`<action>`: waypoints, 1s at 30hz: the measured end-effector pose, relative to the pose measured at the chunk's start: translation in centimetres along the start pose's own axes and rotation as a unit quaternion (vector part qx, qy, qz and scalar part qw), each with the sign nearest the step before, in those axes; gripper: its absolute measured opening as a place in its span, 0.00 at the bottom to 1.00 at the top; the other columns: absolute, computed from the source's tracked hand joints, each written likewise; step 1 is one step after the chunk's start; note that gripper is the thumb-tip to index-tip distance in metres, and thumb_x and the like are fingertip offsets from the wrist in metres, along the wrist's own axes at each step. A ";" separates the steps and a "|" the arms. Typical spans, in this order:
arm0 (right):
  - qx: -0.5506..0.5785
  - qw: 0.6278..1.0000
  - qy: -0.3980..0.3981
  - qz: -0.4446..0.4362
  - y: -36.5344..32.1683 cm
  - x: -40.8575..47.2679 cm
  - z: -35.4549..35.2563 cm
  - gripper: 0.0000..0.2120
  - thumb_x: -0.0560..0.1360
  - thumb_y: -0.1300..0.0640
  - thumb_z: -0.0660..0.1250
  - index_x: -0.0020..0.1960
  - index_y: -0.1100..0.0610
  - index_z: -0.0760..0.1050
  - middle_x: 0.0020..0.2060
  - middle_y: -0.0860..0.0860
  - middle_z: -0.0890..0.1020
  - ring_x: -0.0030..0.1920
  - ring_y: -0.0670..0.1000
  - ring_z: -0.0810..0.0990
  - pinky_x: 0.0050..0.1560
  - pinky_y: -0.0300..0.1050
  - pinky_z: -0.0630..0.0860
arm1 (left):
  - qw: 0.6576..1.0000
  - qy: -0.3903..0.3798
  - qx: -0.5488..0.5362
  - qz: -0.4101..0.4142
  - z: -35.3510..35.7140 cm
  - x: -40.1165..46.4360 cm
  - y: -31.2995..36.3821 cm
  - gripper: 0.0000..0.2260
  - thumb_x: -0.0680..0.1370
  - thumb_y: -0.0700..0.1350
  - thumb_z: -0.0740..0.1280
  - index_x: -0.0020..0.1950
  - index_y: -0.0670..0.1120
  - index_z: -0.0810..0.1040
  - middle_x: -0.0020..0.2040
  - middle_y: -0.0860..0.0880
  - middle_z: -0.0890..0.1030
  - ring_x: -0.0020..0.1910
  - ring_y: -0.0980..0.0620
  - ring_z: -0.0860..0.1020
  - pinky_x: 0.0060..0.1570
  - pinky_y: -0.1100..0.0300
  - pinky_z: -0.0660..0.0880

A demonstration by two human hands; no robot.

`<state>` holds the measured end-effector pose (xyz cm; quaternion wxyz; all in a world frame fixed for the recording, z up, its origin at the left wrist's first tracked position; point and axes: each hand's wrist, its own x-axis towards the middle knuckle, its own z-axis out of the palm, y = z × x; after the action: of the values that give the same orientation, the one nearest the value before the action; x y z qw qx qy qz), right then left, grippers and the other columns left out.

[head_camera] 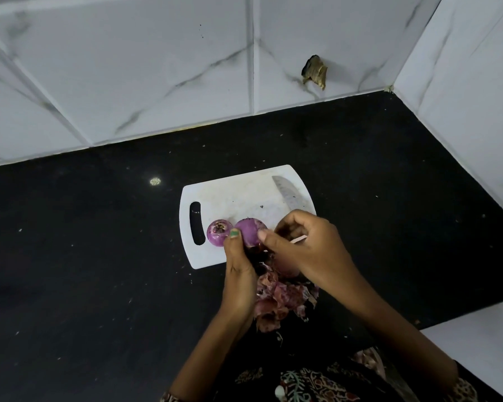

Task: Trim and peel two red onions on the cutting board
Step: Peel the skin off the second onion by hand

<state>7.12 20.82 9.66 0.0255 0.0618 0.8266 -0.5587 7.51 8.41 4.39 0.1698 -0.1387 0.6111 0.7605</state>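
Head view shows 2 red onions over the near part of a white plastic cutting board [215,195], a rounded rectangle with a dark slot handle at its left end, lying on a speckled black counter [84,256]. Leftmost, the peeled onion [219,232] sits on the board, glossy purple, its trimmed end rough and brownish. Just beside it, the second onion [250,232] is smooth and purple on top, with dark papery skin hanging below; the left hand [238,265] grips it, thumb pressed on its side. Dry pinkish peels [279,300] are heaped beneath. The right hand [305,245] pinches the loose skin, fingers curled. Behind it, a grey steel knife [288,194] blade lies on the board.
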 end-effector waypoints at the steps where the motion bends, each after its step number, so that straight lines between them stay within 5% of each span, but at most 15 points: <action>1: -0.016 1.000 -0.011 -0.002 0.0 -0.1 0.2 0.12 0.69 0.46 0.73 0.41 0.54 0.78 0.36 0.47 0.82 0.37 0.42 0.81 0.38 0.35 0.77 | 1.000 -0.004 0.006 0.002 -0.1 0.0 0.1 0.38 0.70 0.76 0.52 0.65 0.50 0.76 0.62 0.46 0.80 0.63 0.51 0.77 0.66 0.47 0.71; 6: -0.047 0.997 -0.051 -0.023 0.3 0.2 0.6 0.07 0.74 0.52 0.70 0.44 0.55 0.79 0.41 0.47 0.81 0.43 0.43 0.80 0.45 0.43 0.79 | 1.000 -0.008 -0.013 0.007 -0.1 0.2 0.2 0.38 0.71 0.72 0.61 0.73 0.51 0.64 0.64 0.45 0.79 0.62 0.51 0.78 0.62 0.49 0.74; 11: 0.001 0.998 -0.062 0.001 0.6 0.3 0.7 0.02 0.74 0.57 0.70 0.43 0.55 0.78 0.39 0.47 0.82 0.42 0.46 0.82 0.47 0.46 0.80 | 0.997 -0.010 -0.075 -0.011 0.1 0.4 0.3 0.34 0.74 0.67 0.60 0.71 0.43 0.68 0.59 0.42 0.81 0.57 0.49 0.81 0.52 0.58 0.79; 15: 0.053 0.997 0.020 0.059 1.7 1.0 0.4 0.05 0.74 0.59 0.70 0.43 0.60 0.78 0.38 0.52 0.84 0.40 0.51 0.84 0.47 0.56 0.81 | 0.986 -0.025 -0.157 -0.046 -0.1 0.8 0.3 0.31 0.77 0.64 0.52 0.61 0.39 0.74 0.37 0.47 0.82 0.31 0.56 0.78 0.32 0.66 0.76; 19: -0.004 0.995 0.082 0.062 2.9 1.3 -0.5 0.07 0.72 0.56 0.73 0.40 0.59 0.77 0.33 0.51 0.83 0.34 0.48 0.83 0.39 0.48 0.82 | 0.982 -0.022 -0.178 -0.067 -0.5 0.9 0.1 0.34 0.76 0.66 0.51 0.62 0.39 0.74 0.33 0.49 0.80 0.28 0.57 0.76 0.28 0.67 0.74; 24: -0.108 0.993 -0.004 0.037 2.7 1.3 -0.8 0.03 0.73 0.64 0.70 0.45 0.57 0.80 0.42 0.50 0.84 0.40 0.41 0.81 0.41 0.29 0.76 | 0.994 -0.046 -0.093 -0.031 -0.3 0.1 0.1 0.25 0.82 0.59 0.48 0.56 0.43 0.76 0.46 0.40 0.80 0.36 0.58 0.84 0.33 0.67 0.77; 30: -0.018 0.998 -0.066 0.002 -0.5 0.5 -0.5 0.13 0.71 0.55 0.73 0.55 0.53 0.80 0.46 0.45 0.83 0.45 0.40 0.82 0.44 0.34 0.79 | 1.000 -0.014 -0.003 0.003 0.3 -0.7 1.3 0.26 0.78 0.62 0.55 0.65 0.45 0.75 0.58 0.43 0.82 0.59 0.48 0.80 0.62 0.48 0.75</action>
<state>6.56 21.15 10.27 0.0821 0.0263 0.8330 -0.5465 7.61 8.37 5.93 0.1753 -0.1265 0.6066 0.7651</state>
